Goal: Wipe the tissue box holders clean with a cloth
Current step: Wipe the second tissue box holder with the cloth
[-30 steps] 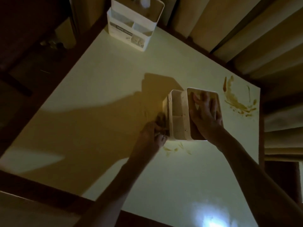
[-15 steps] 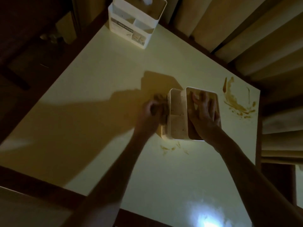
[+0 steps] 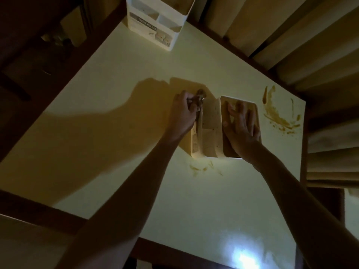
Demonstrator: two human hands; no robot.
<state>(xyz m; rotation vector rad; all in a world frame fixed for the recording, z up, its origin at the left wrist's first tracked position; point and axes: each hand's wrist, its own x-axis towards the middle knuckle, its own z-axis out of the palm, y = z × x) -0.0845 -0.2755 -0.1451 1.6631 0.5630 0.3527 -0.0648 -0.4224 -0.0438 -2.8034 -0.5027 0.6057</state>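
Two tissue box holders (image 3: 211, 129) (image 3: 155, 22), one cloth (image 3: 198, 98), two hands (image 3: 182, 115) (image 3: 240, 129), one table (image 3: 116, 133).

One tissue box holder (image 3: 211, 129) sits mid-counter (image 3: 116, 133), left hand (image 3: 183, 113) with cloth (image 3: 199, 97) at its left side, right hand (image 3: 240, 127) on top. A second holder (image 3: 155, 24) stands at the far edge; smears (image 3: 277, 113) lie right.

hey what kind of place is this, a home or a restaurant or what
Hard to say; probably a dim dining spot. A sauce-smeared table, pleated curtains behind it, and two tissue holders: one being wiped, another at the far corner.
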